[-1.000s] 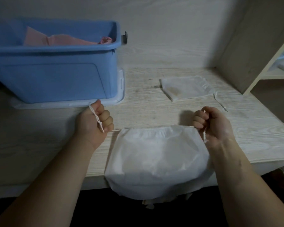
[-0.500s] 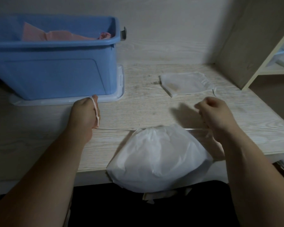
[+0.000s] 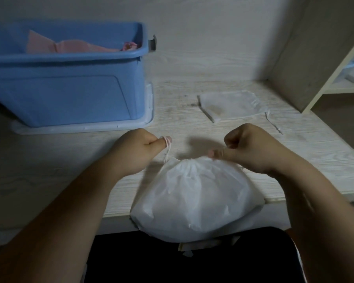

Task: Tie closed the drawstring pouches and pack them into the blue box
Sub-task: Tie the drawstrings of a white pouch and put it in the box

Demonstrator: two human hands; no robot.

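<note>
A full white drawstring pouch (image 3: 194,199) lies at the table's front edge and overhangs it, its mouth gathered tight at the top. My left hand (image 3: 135,150) is curled just left of the mouth, with the white cord (image 3: 167,148) looped over its thumb. My right hand (image 3: 247,148) is curled at the mouth's right side, thumb on the gathered fabric; the cord there is mostly hidden. The blue box (image 3: 66,94) stands at the back left with pink pouches (image 3: 70,46) inside. A flat, empty white pouch (image 3: 231,105) lies at the back right.
The blue box sits on a pale lid or tray (image 3: 84,127). A wooden shelf unit (image 3: 323,58) rises on the right side. The loose cord (image 3: 274,124) of the flat pouch trails toward the right. Paper scraps (image 3: 194,248) hang below the table edge.
Both hands first pulled the cords apart, which drew the pouch mouth shut. They have now come back inward to the gathered mouth, with the cords slack.
</note>
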